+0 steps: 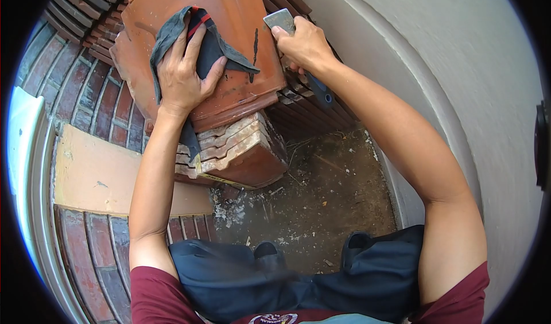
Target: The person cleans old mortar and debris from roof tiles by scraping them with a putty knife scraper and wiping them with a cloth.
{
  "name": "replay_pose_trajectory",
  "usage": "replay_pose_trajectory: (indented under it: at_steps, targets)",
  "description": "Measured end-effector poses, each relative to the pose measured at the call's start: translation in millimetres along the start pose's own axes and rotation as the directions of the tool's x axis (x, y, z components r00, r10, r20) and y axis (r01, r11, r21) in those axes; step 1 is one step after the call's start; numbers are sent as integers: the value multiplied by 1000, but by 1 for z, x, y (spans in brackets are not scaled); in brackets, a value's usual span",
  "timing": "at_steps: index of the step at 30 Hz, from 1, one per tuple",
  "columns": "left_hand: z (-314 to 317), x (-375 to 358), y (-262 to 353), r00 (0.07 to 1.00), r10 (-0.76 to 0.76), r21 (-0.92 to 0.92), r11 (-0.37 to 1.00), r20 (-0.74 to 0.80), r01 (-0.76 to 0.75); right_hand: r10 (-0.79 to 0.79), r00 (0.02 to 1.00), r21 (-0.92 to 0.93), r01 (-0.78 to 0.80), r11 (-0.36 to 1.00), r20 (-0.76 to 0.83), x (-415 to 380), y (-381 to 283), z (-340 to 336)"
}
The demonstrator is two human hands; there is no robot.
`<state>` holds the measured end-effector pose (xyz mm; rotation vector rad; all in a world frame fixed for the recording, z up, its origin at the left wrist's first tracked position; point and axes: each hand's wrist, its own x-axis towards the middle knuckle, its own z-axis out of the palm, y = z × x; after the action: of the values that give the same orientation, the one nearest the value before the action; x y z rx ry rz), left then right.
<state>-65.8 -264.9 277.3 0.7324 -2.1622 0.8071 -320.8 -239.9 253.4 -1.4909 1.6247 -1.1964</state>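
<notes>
On the tile (238,22), the streak (256,44) runs roughly along its right edge, nearer the right grip (307,44), closed round a scraper (280,21); left grip (182,82) spreads over cloth (210,47).

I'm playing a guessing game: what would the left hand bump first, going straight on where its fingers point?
The left hand would probably meet the red-striped part of the dark cloth it rests on. Past that lies bare orange tile; how high the cloth stands is hard to tell.
</notes>
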Motion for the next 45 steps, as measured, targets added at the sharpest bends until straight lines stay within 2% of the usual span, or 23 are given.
replay_pose_trajectory:
  at_steps: [5,10,13,16,17,19,21,23,24,27,29,31,32,34,36,39,41,42,43,45]
  targets:
    - [1,2,-2,998,57,54,997,-35,-55,10,1000,4,-10,1000,1,-5,4,2]
    - [1,0,2,1000,-19,17,1000,10,18,1,999,6,-2,1000,38,4,-3,-4]
    - [-1,0,2,1000,-15,23,1000,20,15,18,1000,17,-18,1000,-2,-1,1,3]
    - [-3,5,8,999,47,42,998,-13,-47,35,999,-10,-35,999,31,-11,9,4]
    - [0,3,13,999,42,43,998,15,-43,43,997,0,-44,999,63,-11,7,0]
    - [7,1,36,983,-68,-113,990,171,88,57,990,16,-60,998,126,-11,5,-11]
    - [17,3,57,931,32,-195,980,363,42,45,997,27,-47,999,62,-1,10,-17]
    - [47,-4,69,923,182,-270,959,340,-89,45,999,123,-46,991,12,12,18,-20]
    - [46,8,69,937,187,-216,968,293,-126,43,999,146,-40,988,-19,14,17,-21]
    - [23,53,49,893,-17,-188,976,449,113,40,997,149,-29,988,-72,14,9,-22]
    - [21,68,20,956,-134,-129,977,261,172,41,998,136,-34,990,-53,12,9,-21]
    - [8,65,10,952,-281,39,960,121,279,54,998,104,-51,993,-34,4,2,-23]
    - [9,53,2,951,-307,90,949,40,303,53,998,98,-48,994,-40,3,2,-23]
    - [7,23,-9,910,-413,84,907,-22,414,29,998,80,-25,996,-46,2,2,-26]
    - [17,-15,-31,904,-420,153,891,-82,428,-13,999,52,15,999,-46,3,5,-30]
    - [13,-26,-18,833,-553,45,832,-9,553,-27,999,38,28,999,-47,2,5,-34]
    - [19,-37,19,915,-404,320,869,16,378,-60,995,57,64,996,-76,8,10,-31]
    - [2,-24,52,857,-449,236,888,253,395,-65,994,57,70,996,-87,9,9,-29]
    - [-16,-8,74,756,-450,152,888,474,434,-73,992,54,78,995,-98,10,7,-27]
    - [1,-10,55,900,-262,-77,949,349,307,-72,993,80,79,994,-91,11,4,-24]
